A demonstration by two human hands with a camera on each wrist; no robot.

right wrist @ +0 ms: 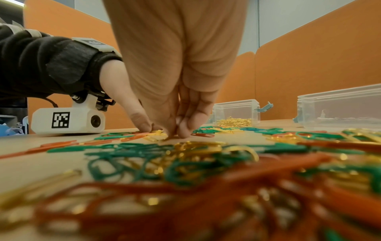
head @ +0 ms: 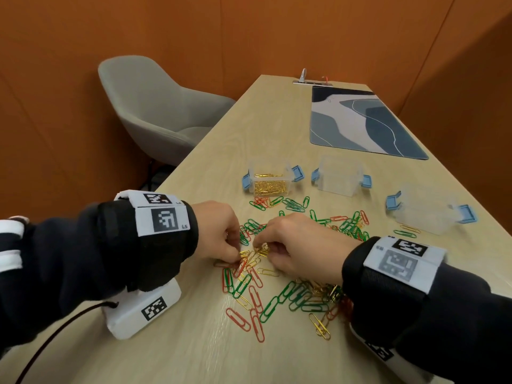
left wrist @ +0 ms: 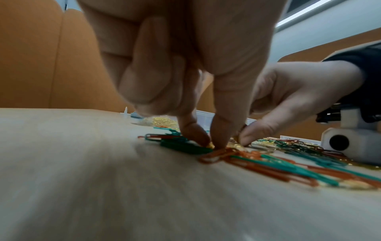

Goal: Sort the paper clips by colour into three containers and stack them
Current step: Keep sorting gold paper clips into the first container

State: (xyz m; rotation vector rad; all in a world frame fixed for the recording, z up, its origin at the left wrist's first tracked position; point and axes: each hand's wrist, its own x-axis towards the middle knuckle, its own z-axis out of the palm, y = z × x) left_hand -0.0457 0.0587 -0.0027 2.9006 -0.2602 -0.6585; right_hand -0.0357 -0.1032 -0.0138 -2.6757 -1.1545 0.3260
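Observation:
Red, green and gold paper clips lie scattered over the wooden table. My left hand pinches a gold clip off the table between thumb and forefinger. Just right of it, my right hand pinches a small bunch of gold clips with fingertips down on the surface. Behind the pile stand three clear containers with blue latches. The left one holds gold clips; the middle one and the right one look empty.
A blue patterned desk mat lies at the far right, with a metal clip holder beyond it. A grey chair stands past the table's left edge. Both white wrist camera blocks rest on the table among the clips.

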